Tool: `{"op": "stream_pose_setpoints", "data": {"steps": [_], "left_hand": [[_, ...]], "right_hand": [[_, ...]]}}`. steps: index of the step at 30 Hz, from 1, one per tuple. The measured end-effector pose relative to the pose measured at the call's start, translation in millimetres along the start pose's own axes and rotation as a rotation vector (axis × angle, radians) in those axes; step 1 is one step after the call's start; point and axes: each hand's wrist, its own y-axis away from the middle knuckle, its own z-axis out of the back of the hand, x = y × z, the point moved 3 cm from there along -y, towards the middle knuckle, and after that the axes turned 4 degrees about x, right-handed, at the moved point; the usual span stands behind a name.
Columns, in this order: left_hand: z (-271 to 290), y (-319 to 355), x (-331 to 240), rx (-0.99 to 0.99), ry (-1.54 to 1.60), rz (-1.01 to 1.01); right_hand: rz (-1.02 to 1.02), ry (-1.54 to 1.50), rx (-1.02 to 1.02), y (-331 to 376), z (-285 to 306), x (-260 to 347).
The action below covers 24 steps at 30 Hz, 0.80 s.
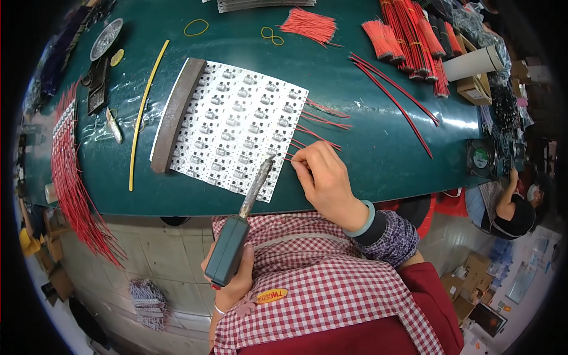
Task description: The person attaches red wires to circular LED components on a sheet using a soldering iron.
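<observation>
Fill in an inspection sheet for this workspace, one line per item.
Surface: green tabletop, shiny, with scattered items.
Job's things: white board sheet with rows of small components; brown bar lying across its left side.
Clutter: yellow strip, metal dish, rubber bands.
Left hand: grips the soldering iron, tip over the sheet near its right edge; contact unclear.
Right hand: fingertips pinched at a red wire by that edge.
Cables: red wire bundles at the far right; wired boards hang off the left; iron's cord, nothing seen.
Surroundings: another person and cardboard boxes at right.
</observation>
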Motion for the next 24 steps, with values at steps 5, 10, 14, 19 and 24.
{"op": "stream_pose_setpoints", "data": {"steps": [5, 10, 14, 19, 24], "left_hand": [[-5, -5, 0, 0.028, -0.014, -0.023], [-7, -5, 3, 0.029, 0.022, -0.016], [-8, -8, -2, 0.066, 0.012, 0.033], [-8, -8, 1, 0.113, -0.042, 0.007], [-7, -1, 9, 0.106, -0.042, 0.023]], "right_hand": [[0.008, 0.054, -0.005, -1, -5, -2], [-0.006, 0.046, -0.023, 2, -5, -4], [0.012, 0.062, -0.027, 1, -6, -4], [0.02, 0.076, -0.034, 1, -6, -3], [0.024, 0.083, -0.031, 1, -6, -2]]}}
